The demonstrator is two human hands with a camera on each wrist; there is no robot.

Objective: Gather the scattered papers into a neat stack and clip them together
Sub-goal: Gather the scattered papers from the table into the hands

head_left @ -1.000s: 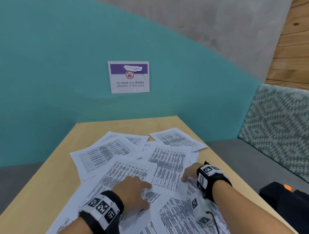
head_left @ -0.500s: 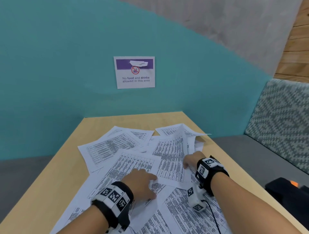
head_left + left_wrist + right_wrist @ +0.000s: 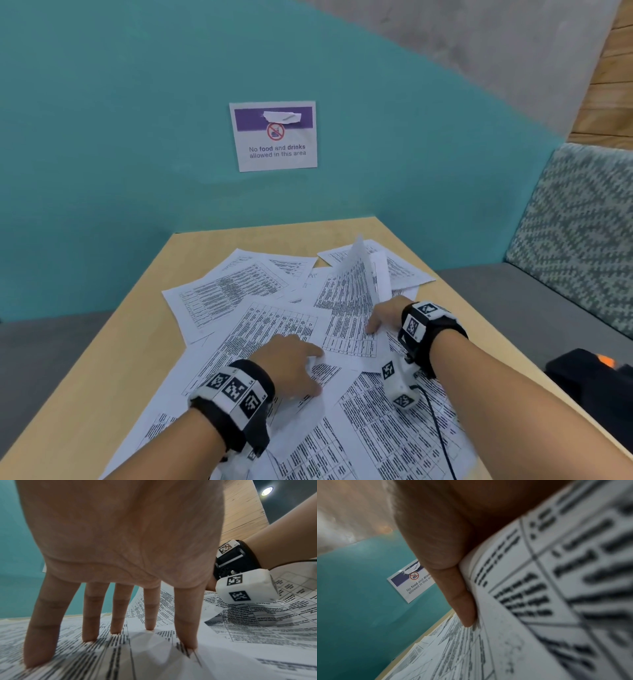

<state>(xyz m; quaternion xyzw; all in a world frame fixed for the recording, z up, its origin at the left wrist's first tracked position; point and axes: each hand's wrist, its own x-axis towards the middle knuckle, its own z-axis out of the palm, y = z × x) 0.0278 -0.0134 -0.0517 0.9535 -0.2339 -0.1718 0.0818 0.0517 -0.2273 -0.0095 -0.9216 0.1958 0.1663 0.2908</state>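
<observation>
Several printed sheets (image 3: 236, 294) lie scattered and overlapping on a light wooden table (image 3: 113, 370). My left hand (image 3: 294, 366) rests on the pile near the front, its straight fingers (image 3: 120, 608) pressing their tips onto a printed page (image 3: 154, 662). My right hand (image 3: 385, 313) pinches one sheet (image 3: 349, 301) at its right edge, thumb on top. That sheet curls upward, its far end raised off the pile. In the right wrist view the thumb (image 3: 458, 595) lies against this sheet (image 3: 539, 588), which fills the right side. No clip is in view.
A teal wall with a "No food and drinks" sign (image 3: 273, 136) stands behind the table. A grey bench seat (image 3: 507, 301) with a patterned cushion (image 3: 582, 233) runs along the right. A black bag (image 3: 596, 380) sits on it by the table's right edge.
My right hand has lifted its sheet, so the far end now curls up off the pile. My left hand has stayed pressed on the papers.
</observation>
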